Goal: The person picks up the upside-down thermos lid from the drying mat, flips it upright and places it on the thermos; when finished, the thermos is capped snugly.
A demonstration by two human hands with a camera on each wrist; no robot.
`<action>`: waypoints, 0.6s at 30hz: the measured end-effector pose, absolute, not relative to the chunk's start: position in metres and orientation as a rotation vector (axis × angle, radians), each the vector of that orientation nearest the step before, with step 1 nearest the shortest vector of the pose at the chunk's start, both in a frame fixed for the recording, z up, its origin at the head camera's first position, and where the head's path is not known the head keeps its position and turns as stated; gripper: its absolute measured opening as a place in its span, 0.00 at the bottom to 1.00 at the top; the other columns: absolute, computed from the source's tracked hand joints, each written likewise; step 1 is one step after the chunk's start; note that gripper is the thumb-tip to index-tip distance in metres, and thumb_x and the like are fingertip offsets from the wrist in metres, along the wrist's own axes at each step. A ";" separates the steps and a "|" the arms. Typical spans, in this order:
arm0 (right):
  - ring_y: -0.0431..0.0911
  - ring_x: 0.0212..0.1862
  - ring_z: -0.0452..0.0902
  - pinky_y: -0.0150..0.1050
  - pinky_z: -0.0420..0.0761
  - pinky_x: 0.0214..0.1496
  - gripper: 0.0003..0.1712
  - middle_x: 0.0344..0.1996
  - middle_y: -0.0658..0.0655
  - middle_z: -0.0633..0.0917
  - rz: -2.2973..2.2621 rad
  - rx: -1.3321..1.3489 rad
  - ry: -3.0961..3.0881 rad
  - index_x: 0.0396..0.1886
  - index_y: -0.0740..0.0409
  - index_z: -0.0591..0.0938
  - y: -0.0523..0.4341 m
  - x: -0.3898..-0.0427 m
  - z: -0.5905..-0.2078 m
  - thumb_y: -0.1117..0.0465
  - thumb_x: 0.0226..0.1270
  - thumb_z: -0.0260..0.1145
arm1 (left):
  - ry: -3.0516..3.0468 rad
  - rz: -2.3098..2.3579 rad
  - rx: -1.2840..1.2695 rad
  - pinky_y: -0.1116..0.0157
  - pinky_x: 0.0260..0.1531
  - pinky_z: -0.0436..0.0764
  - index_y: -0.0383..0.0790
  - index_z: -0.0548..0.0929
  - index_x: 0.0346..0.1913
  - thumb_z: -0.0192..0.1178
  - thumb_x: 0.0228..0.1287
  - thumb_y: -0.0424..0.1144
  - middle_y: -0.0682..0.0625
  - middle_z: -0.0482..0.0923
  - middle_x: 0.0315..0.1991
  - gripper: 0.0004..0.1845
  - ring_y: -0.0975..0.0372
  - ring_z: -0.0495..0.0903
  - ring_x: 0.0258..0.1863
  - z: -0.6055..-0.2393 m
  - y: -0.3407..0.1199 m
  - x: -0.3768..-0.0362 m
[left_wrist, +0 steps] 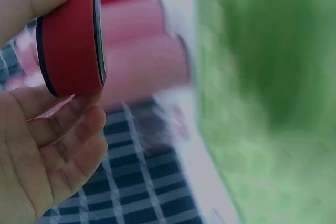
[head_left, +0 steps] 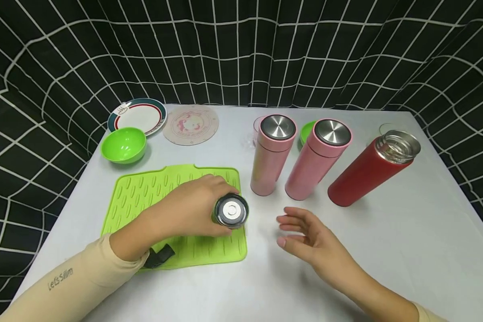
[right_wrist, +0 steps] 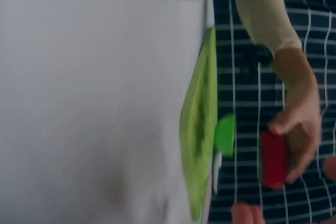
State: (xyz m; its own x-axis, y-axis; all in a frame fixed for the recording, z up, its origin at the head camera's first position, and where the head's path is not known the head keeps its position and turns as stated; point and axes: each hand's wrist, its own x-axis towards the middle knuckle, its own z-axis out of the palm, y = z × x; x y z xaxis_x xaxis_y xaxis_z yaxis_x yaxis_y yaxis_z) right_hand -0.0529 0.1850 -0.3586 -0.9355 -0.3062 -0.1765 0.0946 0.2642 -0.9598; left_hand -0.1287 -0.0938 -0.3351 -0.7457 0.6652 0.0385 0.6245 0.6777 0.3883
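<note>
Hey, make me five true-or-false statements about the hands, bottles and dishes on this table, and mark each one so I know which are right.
1. The left hand grips a red cylindrical lid with black rims. True.
2. The tall red flask with a shiny metal neck is capped. False: its mouth is open.
3. The right hand grips a tall pink cylindrical bottle. False: it holds nothing.
4. The tall pink cylindrical bottle nearest the light-green rectangular ridged mat has a round silver-coloured top. True.
5. The bright green round bowl sits on the mat. False: it stands on the white tabletop, beyond the mat.
</note>
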 end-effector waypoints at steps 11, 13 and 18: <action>0.52 0.42 0.82 0.41 0.82 0.46 0.21 0.39 0.62 0.85 -1.758 -0.222 1.834 0.48 0.71 0.74 0.154 -0.055 -0.359 0.57 0.69 0.65 | 2.640 0.631 1.413 0.73 0.42 0.72 0.52 0.81 0.51 0.80 0.38 0.54 0.62 0.71 0.39 0.33 0.70 0.68 0.39 -0.319 -0.059 -0.090; 0.52 0.41 0.82 0.41 0.82 0.45 0.21 0.40 0.62 0.85 -1.765 -0.219 1.841 0.48 0.71 0.74 0.153 -0.056 -0.358 0.57 0.68 0.66 | 2.648 0.646 1.411 0.72 0.42 0.72 0.52 0.81 0.52 0.80 0.38 0.53 0.62 0.70 0.40 0.33 0.70 0.68 0.39 -0.319 -0.060 -0.090; 0.50 0.40 0.82 0.39 0.83 0.44 0.19 0.41 0.61 0.84 -1.829 -0.252 1.932 0.50 0.68 0.76 0.155 -0.056 -0.354 0.60 0.66 0.68 | 2.669 0.694 1.329 0.69 0.49 0.74 0.48 0.73 0.63 0.78 0.42 0.55 0.59 0.71 0.50 0.43 0.69 0.70 0.47 -0.321 -0.061 -0.089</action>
State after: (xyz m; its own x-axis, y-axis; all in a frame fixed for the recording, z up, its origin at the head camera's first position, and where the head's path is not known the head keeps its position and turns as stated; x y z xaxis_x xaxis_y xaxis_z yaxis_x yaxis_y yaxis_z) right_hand -0.0557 0.1549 -0.3541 -0.8749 -0.4386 -0.2053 0.1809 0.0972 -0.9787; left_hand -0.0889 -0.0615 -0.3206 -0.6204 0.7739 0.1269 0.7378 0.5210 0.4293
